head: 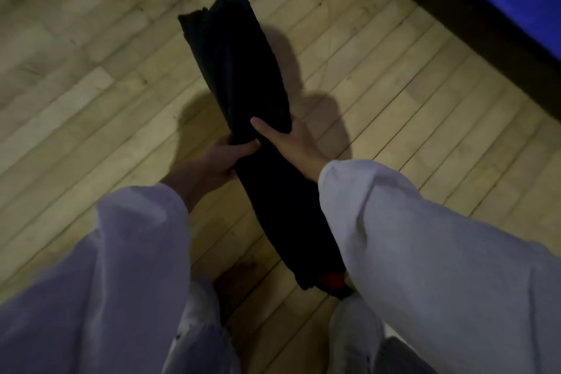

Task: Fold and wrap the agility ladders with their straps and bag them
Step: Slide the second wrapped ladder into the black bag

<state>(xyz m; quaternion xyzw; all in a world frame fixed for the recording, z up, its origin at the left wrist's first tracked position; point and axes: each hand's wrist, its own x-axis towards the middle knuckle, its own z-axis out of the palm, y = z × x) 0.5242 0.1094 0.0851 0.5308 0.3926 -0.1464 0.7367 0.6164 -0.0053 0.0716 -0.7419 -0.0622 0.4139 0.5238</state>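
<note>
Long black bag (243, 70), slanted above wooden floor, red at near end

Both hands (212, 164) grip long black bag (243, 70)

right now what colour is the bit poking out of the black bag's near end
Red; head view shows the bit at the near end of the black bag.

Right hand (291, 143) fingers hidden under black bag (243, 70); contents unseen; red patch (331, 279) partly behind sleeve (394, 222).
</note>
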